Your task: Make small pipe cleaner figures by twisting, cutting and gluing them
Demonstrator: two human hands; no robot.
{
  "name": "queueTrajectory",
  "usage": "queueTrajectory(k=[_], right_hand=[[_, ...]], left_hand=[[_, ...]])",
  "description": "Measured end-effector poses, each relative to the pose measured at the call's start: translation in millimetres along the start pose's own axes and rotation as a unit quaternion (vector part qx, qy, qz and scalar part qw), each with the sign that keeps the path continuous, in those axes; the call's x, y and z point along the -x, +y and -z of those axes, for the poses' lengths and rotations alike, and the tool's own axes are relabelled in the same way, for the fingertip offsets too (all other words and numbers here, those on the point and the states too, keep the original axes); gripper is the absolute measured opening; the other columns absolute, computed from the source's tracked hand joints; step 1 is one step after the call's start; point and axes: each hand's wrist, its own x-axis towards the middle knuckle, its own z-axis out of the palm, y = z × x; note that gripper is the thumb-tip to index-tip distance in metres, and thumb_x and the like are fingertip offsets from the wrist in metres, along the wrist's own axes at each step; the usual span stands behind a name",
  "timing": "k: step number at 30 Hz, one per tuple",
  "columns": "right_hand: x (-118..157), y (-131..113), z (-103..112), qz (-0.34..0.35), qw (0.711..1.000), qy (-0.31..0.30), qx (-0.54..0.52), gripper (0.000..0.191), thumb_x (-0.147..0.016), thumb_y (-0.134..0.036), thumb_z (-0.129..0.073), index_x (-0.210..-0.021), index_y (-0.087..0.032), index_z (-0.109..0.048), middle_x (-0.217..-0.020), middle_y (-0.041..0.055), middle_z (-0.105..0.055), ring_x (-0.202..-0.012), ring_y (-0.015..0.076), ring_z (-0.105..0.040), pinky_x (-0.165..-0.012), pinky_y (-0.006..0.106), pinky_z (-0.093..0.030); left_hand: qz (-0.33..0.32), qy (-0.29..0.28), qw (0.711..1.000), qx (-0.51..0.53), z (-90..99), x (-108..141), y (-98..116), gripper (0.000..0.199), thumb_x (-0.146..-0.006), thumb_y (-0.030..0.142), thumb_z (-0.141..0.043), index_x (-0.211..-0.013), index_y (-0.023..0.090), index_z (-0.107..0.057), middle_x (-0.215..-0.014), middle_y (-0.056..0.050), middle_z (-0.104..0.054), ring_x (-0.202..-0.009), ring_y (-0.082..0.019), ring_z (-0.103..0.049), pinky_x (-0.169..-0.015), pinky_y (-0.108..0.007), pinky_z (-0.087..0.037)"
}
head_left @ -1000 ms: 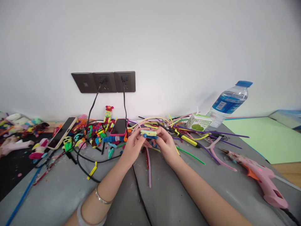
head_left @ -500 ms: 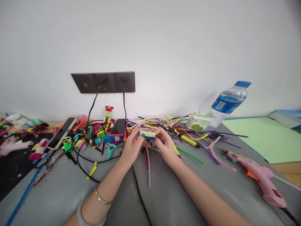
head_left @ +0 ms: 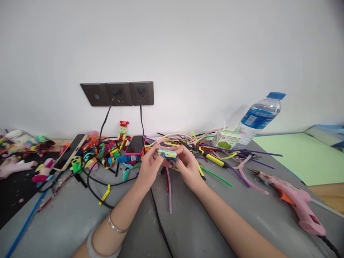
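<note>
Between my two hands is a small fuzzy pipe-cleaner piece [head_left: 167,153], pale yellow and light blue on top with darker blue beneath. My left hand [head_left: 151,163] pinches its left end between thumb and fingers. At the other end, my right hand [head_left: 187,163] is closed on it the same way. My fingers hide part of its underside. Below it, a lilac pipe cleaner [head_left: 170,193] lies on the grey table [head_left: 188,222]. Yellow-handled pliers [head_left: 213,157] rest just right of my right hand, among loose pipe cleaners [head_left: 185,138].
A pink glue gun [head_left: 298,200] lies at right. Behind it stand a juice carton [head_left: 225,139] and a tilted water bottle [head_left: 258,118]. Left are two phones [head_left: 70,152] [head_left: 135,145], small fuzzy figures [head_left: 76,164] and black cables [head_left: 92,182]. Sockets [head_left: 117,94] are on the wall.
The blue and yellow piece is turned slightly, so more of its light blue top shows. Both hands keep their grip on it. The whole view has shifted a little.
</note>
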Motion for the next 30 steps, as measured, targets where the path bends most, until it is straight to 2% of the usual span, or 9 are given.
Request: queueTrajectory(k=[14, 30], right_hand=[[0.1, -0.4, -0.9, -0.009, 1.000, 0.004, 0.012, 0.023, -0.085, -0.042, -0.063, -0.083, -0.023, -0.050, -0.092, 0.0041, -0.060, -0.080, 0.0172, -0.055, -0.065, 0.029, -0.047], [-0.9, -3.7, -2.1, -0.032, 0.999, -0.001, -0.004, 0.020, -0.081, -0.034, -0.065, -0.081, -0.023, -0.048, -0.089, 0.0025, -0.057, -0.073, 0.0154, -0.051, -0.061, 0.027, -0.044]], left_hand=[[0.004, 0.008, 1.000, -0.005, 0.1, -0.3, -0.2, 0.040, -0.075, 0.052, -0.073, -0.092, 0.019, -0.059, -0.076, -0.002, -0.072, -0.054, -0.016, -0.067, -0.053, -0.028, -0.055], [0.013, 0.023, 1.000, -0.010, 0.2, -0.4, -1.9, 0.037, -0.075, 0.051, -0.073, -0.092, 0.020, -0.061, -0.080, -0.003, -0.072, -0.060, -0.018, -0.068, -0.055, -0.030, -0.055]])
